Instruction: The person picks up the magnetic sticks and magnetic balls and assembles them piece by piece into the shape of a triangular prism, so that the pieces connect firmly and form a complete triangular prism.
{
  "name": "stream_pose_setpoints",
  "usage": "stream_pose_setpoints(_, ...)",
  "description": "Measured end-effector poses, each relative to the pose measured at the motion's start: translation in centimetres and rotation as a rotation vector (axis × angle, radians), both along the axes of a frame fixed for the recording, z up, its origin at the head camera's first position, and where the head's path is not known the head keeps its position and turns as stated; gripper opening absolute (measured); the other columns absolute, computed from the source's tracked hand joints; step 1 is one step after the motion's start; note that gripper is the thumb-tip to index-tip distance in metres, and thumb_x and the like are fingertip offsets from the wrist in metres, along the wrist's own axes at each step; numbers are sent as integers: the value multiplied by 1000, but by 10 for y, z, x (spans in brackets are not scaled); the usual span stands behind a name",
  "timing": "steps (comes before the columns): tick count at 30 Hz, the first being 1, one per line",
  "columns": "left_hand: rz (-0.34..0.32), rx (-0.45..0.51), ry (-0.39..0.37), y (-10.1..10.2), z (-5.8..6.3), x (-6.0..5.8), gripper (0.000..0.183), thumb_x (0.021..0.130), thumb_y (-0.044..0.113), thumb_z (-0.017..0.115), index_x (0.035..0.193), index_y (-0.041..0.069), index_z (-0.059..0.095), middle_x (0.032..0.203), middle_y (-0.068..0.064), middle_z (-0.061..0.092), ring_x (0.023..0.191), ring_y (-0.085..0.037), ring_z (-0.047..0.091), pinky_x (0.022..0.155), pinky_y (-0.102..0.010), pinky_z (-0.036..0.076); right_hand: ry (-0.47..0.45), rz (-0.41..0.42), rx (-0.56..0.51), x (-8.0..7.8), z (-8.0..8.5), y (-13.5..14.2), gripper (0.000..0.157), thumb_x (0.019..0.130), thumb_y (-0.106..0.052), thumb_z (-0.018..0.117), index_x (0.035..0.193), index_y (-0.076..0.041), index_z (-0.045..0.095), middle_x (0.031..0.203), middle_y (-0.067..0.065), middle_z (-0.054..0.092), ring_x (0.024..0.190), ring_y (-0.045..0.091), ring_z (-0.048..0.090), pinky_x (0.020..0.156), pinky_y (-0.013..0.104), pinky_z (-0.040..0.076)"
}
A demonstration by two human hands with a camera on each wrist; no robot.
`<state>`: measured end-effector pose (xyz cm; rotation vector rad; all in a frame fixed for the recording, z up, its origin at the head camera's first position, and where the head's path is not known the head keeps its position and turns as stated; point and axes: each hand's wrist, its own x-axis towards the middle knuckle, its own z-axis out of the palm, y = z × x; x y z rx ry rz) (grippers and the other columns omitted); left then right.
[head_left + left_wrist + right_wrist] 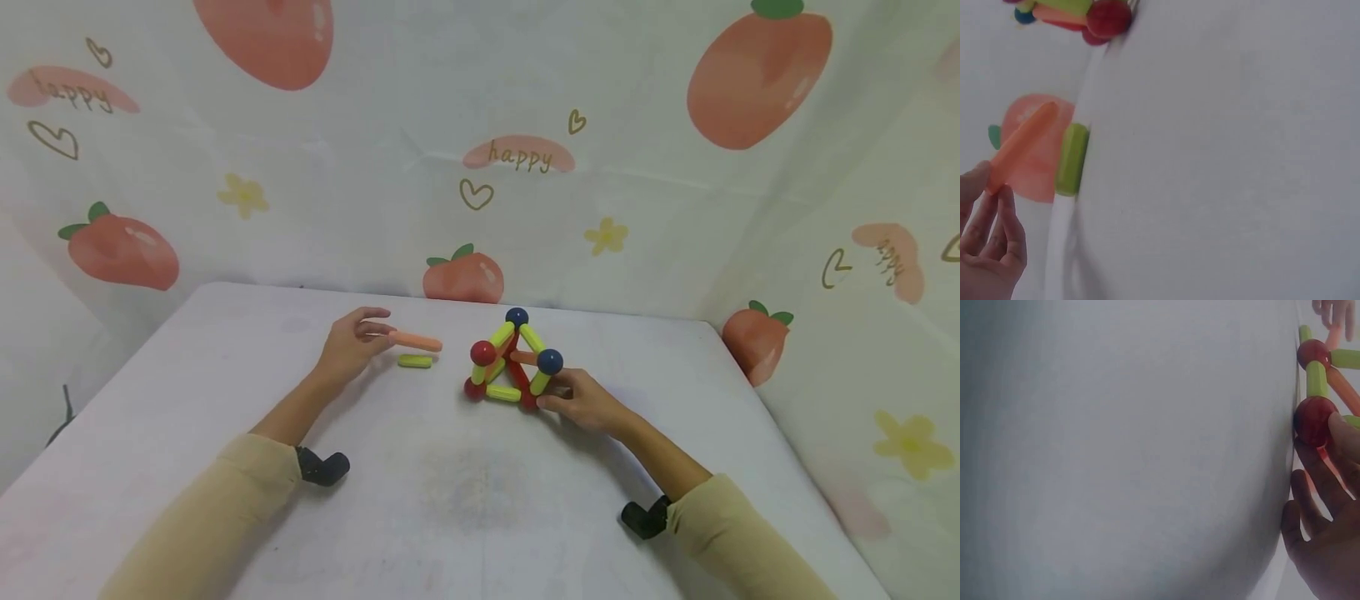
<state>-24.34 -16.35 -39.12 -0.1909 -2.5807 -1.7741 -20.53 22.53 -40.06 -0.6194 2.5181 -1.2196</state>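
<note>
My left hand point(352, 346) pinches one end of an orange rod point(417, 341) between thumb and fingertips, and the rod points right toward a model of balls and rods. Just below it lies a short yellow-green rod point(415, 361) on the table, untouched. Blue balls, red balls and yellow-green, orange and red rods make up the model point(503, 393), which stands on the table. At its near right corner, my right hand point(588, 402) holds a red ball point(1315, 420) between thumb and fingers. A blue ball point(550, 361) sits above that corner, close to the hand.
The white table point(360, 517) reaches back to a hanging cloth point(375, 208) printed with fruit, hearts and flowers. Black wrist mounts show at both cuffs, the left one point(322, 467) and the right one point(645, 518).
</note>
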Motion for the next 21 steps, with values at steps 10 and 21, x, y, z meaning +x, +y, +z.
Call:
stream_pose_setpoints(10, -177, 119, -71, 15, 4, 37, 57, 89, 11, 75, 139, 0, 49, 115, -17, 70, 102, -20, 69, 84, -24, 53, -4, -6, 5, 2, 3, -1, 42, 95, -15, 67, 134, -1, 59, 127, 15, 66, 122, 34, 56, 102, 54, 46)
stream_pose_setpoints(21, -174, 210, -66, 74, -8, 62, 48, 86, 5, 76, 129, -3, 56, 108, -14, 73, 101, -25, 70, 85, -28, 56, 8, 6, -17, 3, 3, -3, 43, 94, -13, 67, 135, -2, 59, 127, 15, 66, 123, 35, 56, 102, 55, 45)
